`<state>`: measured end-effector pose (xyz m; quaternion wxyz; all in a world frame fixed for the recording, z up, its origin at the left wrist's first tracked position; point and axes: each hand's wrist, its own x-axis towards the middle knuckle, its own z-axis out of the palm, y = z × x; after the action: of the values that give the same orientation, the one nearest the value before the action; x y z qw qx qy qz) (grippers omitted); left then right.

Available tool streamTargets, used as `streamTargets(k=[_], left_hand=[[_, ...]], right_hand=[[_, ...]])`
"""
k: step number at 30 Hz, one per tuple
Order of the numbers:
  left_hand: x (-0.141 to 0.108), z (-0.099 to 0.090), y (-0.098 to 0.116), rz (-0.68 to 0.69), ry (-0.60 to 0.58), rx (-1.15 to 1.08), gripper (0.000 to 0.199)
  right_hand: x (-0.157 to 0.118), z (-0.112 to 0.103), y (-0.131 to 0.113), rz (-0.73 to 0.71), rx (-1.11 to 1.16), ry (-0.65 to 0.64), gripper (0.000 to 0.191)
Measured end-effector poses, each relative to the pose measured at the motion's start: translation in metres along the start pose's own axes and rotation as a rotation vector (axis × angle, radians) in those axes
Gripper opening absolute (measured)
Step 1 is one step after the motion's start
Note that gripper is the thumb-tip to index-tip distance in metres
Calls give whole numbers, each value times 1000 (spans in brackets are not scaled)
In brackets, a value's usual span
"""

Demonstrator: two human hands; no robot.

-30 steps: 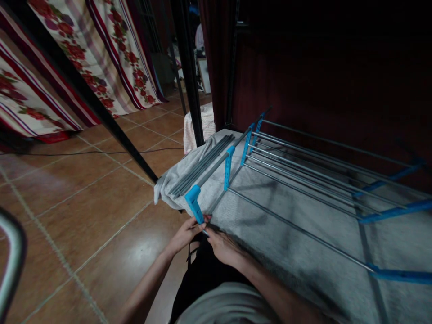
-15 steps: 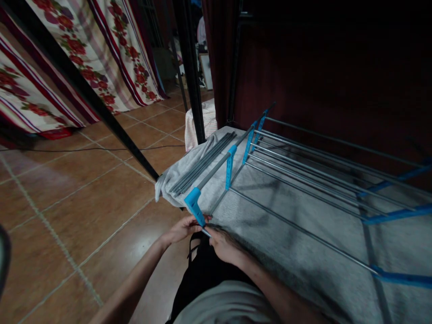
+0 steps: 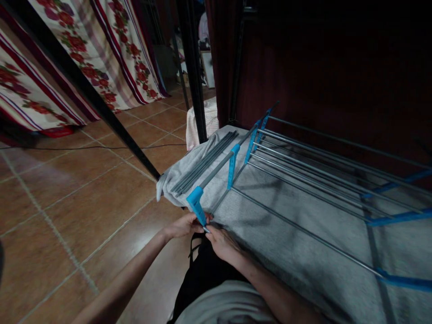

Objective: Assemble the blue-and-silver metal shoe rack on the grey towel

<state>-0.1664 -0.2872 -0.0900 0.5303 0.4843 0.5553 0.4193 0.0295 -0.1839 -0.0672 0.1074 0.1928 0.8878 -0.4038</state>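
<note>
The blue bracket [image 3: 196, 204] is right in front of me at the near corner of the rack, tilted, its top on the grey bar [image 3: 216, 172] and its lower end at my fingers. It looks like light, stiff plastic, and I'd take it low, near the rod hole, where a hard twist might strain it. The metal rod [image 3: 205, 229] meeting it there looks smooth and firm, apt to turn or slip, so I'd pinch it close to the joint.

My left grip [image 3: 186, 224] is closed round the bracket's lower end; my right grip [image 3: 220, 241] is closed on the rod just beside it, fingers drawn together. The two nearly meet.

Beyond, the rack's other rods [image 3: 303, 229] stretch off to the right over the grey blanket [image 3: 270, 243], and a bundle of loose rods [image 3: 204, 164] lies on it past the bar.
</note>
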Motion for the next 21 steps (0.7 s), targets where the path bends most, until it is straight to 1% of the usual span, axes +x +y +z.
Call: streamTargets(k=[5, 8, 13, 16, 21], left_hand=[[5, 2, 4, 57, 62, 170, 30], [6, 5, 2, 85, 87, 181, 32], [3, 11, -11, 118, 171, 191, 32], [2, 13, -16, 117, 197, 190, 34], [-1, 17, -15, 117, 231, 293, 34]], right_hand=[[2, -3, 1, 22, 16, 34, 37], [4, -3, 4, 14, 37, 48, 37], [9, 4, 11, 6, 78, 82, 40], [11, 7, 15, 8, 89, 101, 39], [10, 3, 12, 3, 51, 72, 37]])
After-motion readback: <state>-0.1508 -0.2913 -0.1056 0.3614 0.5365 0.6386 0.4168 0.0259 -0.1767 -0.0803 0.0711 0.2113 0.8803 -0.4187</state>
